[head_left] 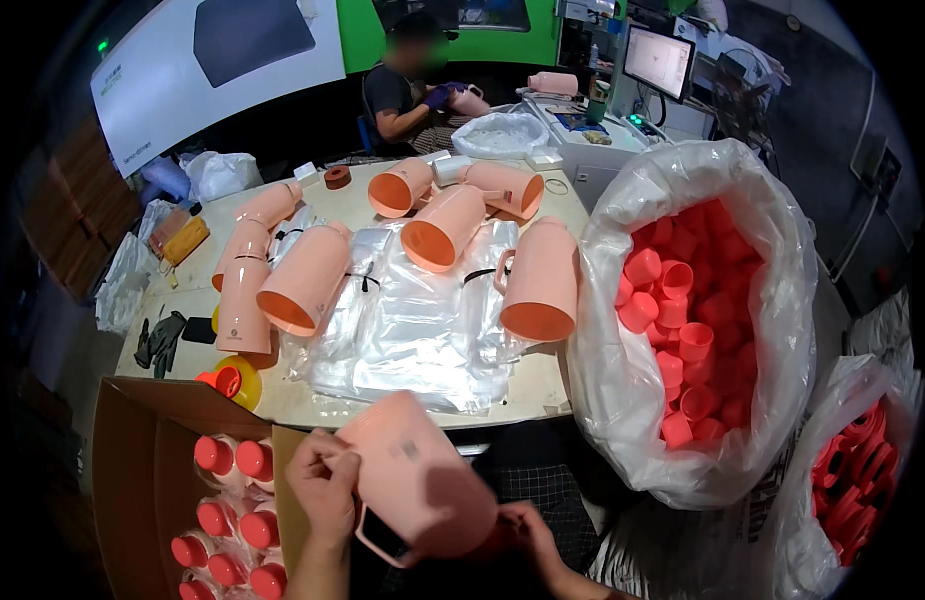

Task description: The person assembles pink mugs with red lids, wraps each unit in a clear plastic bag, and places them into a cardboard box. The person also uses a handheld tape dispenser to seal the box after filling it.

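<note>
Near the lower edge of the head view, both hands are working on one pink plastic jug [422, 480], held tilted over the lap, just in front of the surface [312, 400]. Left hand [325, 487] is gripping the jug's base end, fingers [317, 450] curled and pressing on the rim there. Right hand [530, 530] is sitting at the jug's lower mouth end, mostly hidden behind the body; fingers look wrapped against something red, but cannot tell exactly what they are pinching. Jug handle [377, 535] is hanging down between the two wrists.

Handling judgement: thin-walled moulded plastic, light, stiff, smooth and somewhat slippery; not fragile, though the wall may flex if squeezed mid-body. Best hold looks like the rim ends or the handle loop.

Around: more pink jugs [537, 280] are lying and standing on the surface over a spread of clear plastic bags [422, 330]. A large clear sack of red caps [682, 320] is standing just right of the surface, with a second sack of red parts [852, 470] beside it. A cardboard box [132, 470] at lower left is holding capped jugs upright, red tops [232, 500] showing. Another person [407, 90] is sitting at the far end, handling a jug.
</note>
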Tool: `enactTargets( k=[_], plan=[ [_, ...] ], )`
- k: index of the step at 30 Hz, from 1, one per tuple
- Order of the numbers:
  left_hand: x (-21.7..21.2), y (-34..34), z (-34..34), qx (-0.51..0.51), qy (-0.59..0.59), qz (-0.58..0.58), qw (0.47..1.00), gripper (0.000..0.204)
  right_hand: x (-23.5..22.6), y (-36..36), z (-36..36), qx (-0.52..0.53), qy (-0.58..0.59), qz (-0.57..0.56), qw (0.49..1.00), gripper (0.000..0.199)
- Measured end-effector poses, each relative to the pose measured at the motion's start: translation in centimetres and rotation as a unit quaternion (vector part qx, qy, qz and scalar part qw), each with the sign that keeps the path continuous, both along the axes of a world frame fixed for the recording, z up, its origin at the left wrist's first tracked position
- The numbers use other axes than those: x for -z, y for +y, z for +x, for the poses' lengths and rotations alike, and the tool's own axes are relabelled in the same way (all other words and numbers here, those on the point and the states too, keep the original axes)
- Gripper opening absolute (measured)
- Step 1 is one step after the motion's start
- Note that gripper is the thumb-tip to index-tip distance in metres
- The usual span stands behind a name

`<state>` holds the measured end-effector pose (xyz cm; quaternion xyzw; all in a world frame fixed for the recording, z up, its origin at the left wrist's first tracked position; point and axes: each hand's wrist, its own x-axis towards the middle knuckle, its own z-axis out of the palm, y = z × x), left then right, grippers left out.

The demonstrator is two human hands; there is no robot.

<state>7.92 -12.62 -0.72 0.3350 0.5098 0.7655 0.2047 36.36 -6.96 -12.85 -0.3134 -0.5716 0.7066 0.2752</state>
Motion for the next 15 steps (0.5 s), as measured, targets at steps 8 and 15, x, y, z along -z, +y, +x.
enactTargets(
  k=[8, 15],
  plan=[
    [0.4, 3.6, 7.6, 0.374, 0.477, -0.039, 0.795, 0.050, -13.6, 9.6, 13.4, 0.333, -0.193, 0.398, 0.833, 0.058],
    [0.6, 0.0, 6.4, 0.297, 0.392, -0.356, 0.794, 0.065, -22.1, 16.3, 51.2, 0.609, -0.450, 0.469, 0.455, 0.051]
  ],
)
